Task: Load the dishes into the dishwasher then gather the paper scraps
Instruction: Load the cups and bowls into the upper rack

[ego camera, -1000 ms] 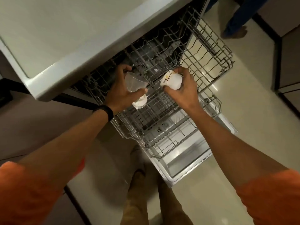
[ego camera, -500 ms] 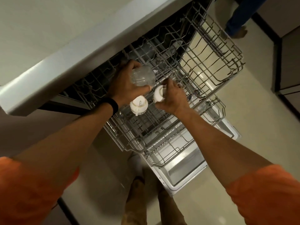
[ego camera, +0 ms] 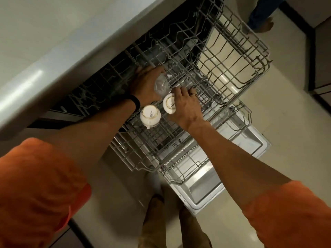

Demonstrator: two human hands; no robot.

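– Grey wire upper rack [ego camera: 232, 56] sits pulled out under the counter [ego camera: 53, 42]. Your left hand?
– Your left hand [ego camera: 146, 85] grips a clear glass [ego camera: 161, 85] over the back of the rack, close to the counter edge.
– Right one?
– Your right hand [ego camera: 187, 108] holds a white cup [ego camera: 169, 104], tilted, base facing up, touching or just beside the glass.
– Anything loaded?
– Second white cup [ego camera: 150, 115] stands upside down in the rack near its left edge, no hand on it, just beside your left wrist

White cup [ego camera: 168, 104] with black lettering, clear glass [ego camera: 161, 85], grey wire rack [ego camera: 232, 56], orange sleeves [ego camera: 35, 185], black wristband [ego camera: 135, 103]
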